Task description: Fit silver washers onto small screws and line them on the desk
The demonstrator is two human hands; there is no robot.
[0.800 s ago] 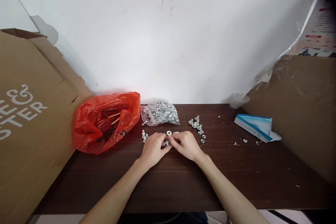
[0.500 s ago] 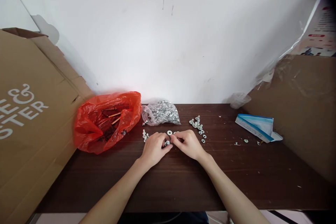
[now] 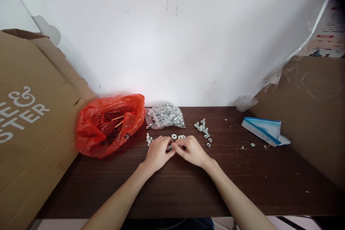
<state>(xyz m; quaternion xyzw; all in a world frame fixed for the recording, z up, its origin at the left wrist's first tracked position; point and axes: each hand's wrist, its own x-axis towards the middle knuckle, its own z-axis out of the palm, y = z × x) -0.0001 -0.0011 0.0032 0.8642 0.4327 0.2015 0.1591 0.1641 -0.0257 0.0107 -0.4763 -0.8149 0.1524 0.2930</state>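
Note:
My left hand (image 3: 159,152) is closed around a small metal bolt (image 3: 170,147), most of it hidden by the fingers. My right hand (image 3: 191,150) meets it there, thumb and fingertips pinched on the bolt's exposed end; whether a nut sits between them I cannot make out. Just beyond the fingertips lie flat washers (image 3: 174,136), and a few more washers (image 3: 181,137) rest by the right knuckles. Left of my left hand stand several small bolts (image 3: 148,138). To the right are a cluster of loose bolts (image 3: 201,126) and several hex nuts (image 3: 210,140).
A red plastic bag (image 3: 88,129) with long metal pieces stands at the left, beside a clear bag of hardware (image 3: 169,115). A blue-and-white packet (image 3: 262,130) lies right. Cardboard boxes (image 3: 29,140) flank the dark table (image 3: 175,194), with a white wall behind.
My right hand has shifted slightly left, and its fingertips now close over the end of the bolt that showed before. The washers by its knuckles are more visible. My left hand stays put.

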